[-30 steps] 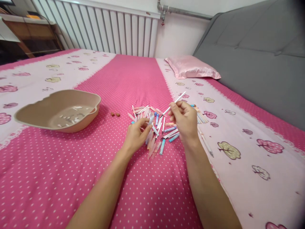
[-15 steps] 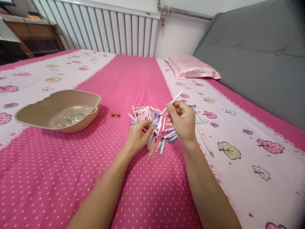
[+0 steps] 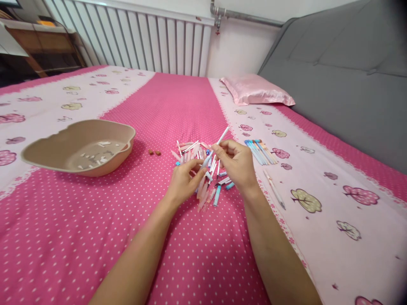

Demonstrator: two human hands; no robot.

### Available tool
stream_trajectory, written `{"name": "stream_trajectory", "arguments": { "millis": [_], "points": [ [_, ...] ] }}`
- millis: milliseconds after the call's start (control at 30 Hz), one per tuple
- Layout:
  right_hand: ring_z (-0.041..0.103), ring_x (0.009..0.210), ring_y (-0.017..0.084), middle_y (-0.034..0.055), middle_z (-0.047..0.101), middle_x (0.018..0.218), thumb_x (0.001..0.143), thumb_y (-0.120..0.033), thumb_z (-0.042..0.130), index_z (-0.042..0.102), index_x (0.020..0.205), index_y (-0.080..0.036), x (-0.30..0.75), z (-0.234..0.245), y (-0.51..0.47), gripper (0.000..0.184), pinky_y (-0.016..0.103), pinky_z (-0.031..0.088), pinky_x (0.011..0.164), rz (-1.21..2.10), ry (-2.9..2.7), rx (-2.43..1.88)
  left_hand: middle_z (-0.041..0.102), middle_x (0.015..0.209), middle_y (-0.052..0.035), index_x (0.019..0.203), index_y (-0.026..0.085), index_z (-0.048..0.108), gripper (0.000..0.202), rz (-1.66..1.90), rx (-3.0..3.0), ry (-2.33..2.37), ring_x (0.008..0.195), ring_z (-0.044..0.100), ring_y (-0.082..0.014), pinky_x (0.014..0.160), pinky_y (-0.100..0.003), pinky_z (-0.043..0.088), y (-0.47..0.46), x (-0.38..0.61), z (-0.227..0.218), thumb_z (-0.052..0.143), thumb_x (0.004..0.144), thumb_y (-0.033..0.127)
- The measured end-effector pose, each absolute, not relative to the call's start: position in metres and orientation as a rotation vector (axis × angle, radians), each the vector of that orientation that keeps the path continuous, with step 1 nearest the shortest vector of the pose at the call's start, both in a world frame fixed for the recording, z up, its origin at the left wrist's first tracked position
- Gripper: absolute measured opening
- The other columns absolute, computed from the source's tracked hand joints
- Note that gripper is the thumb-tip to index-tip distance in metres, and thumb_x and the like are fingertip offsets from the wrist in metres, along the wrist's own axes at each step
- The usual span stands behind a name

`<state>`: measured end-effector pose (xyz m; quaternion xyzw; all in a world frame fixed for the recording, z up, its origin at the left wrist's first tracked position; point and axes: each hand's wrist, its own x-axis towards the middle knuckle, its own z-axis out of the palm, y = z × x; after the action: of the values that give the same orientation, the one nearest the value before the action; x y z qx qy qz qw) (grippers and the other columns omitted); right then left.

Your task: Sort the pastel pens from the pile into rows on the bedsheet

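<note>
My right hand (image 3: 237,164) pinches a thin white pen refill (image 3: 221,137) that slants up and to the right. My left hand (image 3: 183,180) is closed on a small pale blue pen piece (image 3: 205,162), and the refill's lower end meets it between the two hands. Both hands hover over a loose pile of pink, white and blue pen parts (image 3: 203,178) on the pink dotted bedsheet (image 3: 165,106). A neat row of assembled pens (image 3: 259,151) lies just right of my right hand. A single pen (image 3: 274,189) lies nearer me on the right.
A tan plastic basin (image 3: 47,146) with several small white pieces in it sits at the left. Two small brown bits (image 3: 154,152) lie between basin and pile. A pink pillow (image 3: 256,90) rests at the back, with a grey headboard (image 3: 343,72) along the right and a radiator (image 3: 152,38) behind.
My right hand has moved left with the white refill, bringing its lower end to the piece in my left hand. The row of pens, earlier partly hidden by that hand, now shows.
</note>
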<state>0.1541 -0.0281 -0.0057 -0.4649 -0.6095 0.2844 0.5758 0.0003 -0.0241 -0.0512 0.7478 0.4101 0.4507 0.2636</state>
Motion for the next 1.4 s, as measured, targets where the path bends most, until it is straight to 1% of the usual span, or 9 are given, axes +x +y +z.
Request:
{"name": "stream_trajectory", "arguments": {
  "millis": [167,333,400,600,800,900,1033,1133,1400],
  "points": [
    [0.046,0.048,0.008,-0.0013,0.057,0.06,0.081,-0.045,0.062,0.064,0.079,-0.014,0.156,-0.01,-0.027,0.031,0.023,0.036,0.046,0.672,-1.507,-1.135,0.066,0.069,-0.0006,0.093,0.016,0.065,0.019,1.226,1.992,1.103,0.059,0.058,-0.0119,0.059,-0.023,0.044,-0.023,0.0,-0.052,0.057,0.084,0.031],
    [0.048,0.051,0.008,0.0003,0.063,0.071,0.087,-0.033,0.056,0.066,0.109,-0.018,0.156,-0.007,-0.029,0.029,0.024,0.039,0.049,0.569,-1.528,-1.153,0.065,0.068,-0.0009,0.093,0.015,0.065,0.02,1.231,1.932,1.093,0.057,0.056,-0.0116,0.057,-0.023,0.043,-0.024,0.0,-0.052,0.058,0.084,0.031],
    [0.048,0.051,0.008,0.0008,0.065,0.077,0.088,-0.028,0.054,0.065,0.114,-0.019,0.156,-0.004,-0.031,0.03,0.024,0.04,0.05,0.525,-1.532,-1.132,0.065,0.068,-0.0008,0.093,0.015,0.065,0.02,1.233,1.918,1.087,0.058,0.055,-0.0115,0.058,-0.023,0.043,-0.025,0.0,-0.051,0.058,0.083,0.031],
    [0.056,0.064,0.009,0.0027,0.068,0.09,0.085,-0.016,0.054,0.072,0.096,-0.019,0.154,-0.001,-0.034,0.021,0.025,0.045,0.06,0.429,-1.65,-1.109,0.065,0.07,-0.0016,0.094,0.014,0.064,0.02,1.218,1.898,1.092,0.059,0.055,-0.0119,0.058,-0.025,0.043,-0.025,0.001,-0.05,0.058,0.084,0.03],
    [0.052,0.055,0.008,0.0016,0.067,0.091,0.085,-0.02,0.054,0.069,0.109,-0.022,0.159,0.0,-0.033,0.029,0.024,0.045,0.055,0.537,-1.629,-1.134,0.065,0.071,-0.0015,0.094,0.014,0.064,0.02,1.235,1.878,1.086,0.059,0.055,-0.0116,0.058,-0.024,0.042,-0.024,0.0,-0.052,0.059,0.084,0.031],
    [0.05,0.05,0.009,0.0016,0.068,0.087,0.083,-0.022,0.056,0.068,0.11,-0.021,0.168,0.0,-0.032,0.03,0.027,0.045,0.054,0.453,-1.521,-1.284,0.065,0.072,-0.0018,0.092,0.015,0.064,0.021,1.25,1.858,1.086,0.06,0.055,-0.0117,0.058,-0.024,0.042,-0.024,0.0,-0.053,0.058,0.084,0.033],
    [0.063,0.074,0.019,0.0053,0.071,0.088,0.081,-0.019,0.055,0.072,0.099,-0.021,0.181,-0.002,-0.03,0.024,0.035,0.048,0.074,0.231,-1.549,-1.778,0.065,0.074,-0.0025,0.091,0.015,0.064,0.021,1.302,1.791,1.144,0.062,0.056,-0.0125,0.058,-0.024,0.043,-0.023,0.0,-0.054,0.059,0.082,0.033],
    [0.063,0.095,0.028,0.0088,0.071,0.097,0.081,-0.016,0.052,0.071,0.103,-0.024,0.187,-0.006,-0.029,0.03,0.04,0.047,0.08,0.188,-1.637,-2.139,0.067,0.078,-0.0037,0.092,0.014,0.065,0.022,1.338,1.727,1.173,0.063,0.057,-0.0128,0.057,-0.024,0.044,-0.022,-0.001,-0.054,0.059,0.082,0.033],
    [0.063,0.098,0.026,0.0072,0.069,0.104,0.082,-0.022,0.053,0.073,0.099,-0.031,0.195,-0.021,-0.018,0.027,0.034,0.047,0.077,0.272,-1.667,-2.391,0.067,0.08,-0.0039,0.092,0.014,0.065,0.022,1.401,1.596,1.189,0.064,0.057,-0.0126,0.058,-0.023,0.044,-0.021,-0.003,-0.053,0.06,0.081,0.033]
  ]
}}
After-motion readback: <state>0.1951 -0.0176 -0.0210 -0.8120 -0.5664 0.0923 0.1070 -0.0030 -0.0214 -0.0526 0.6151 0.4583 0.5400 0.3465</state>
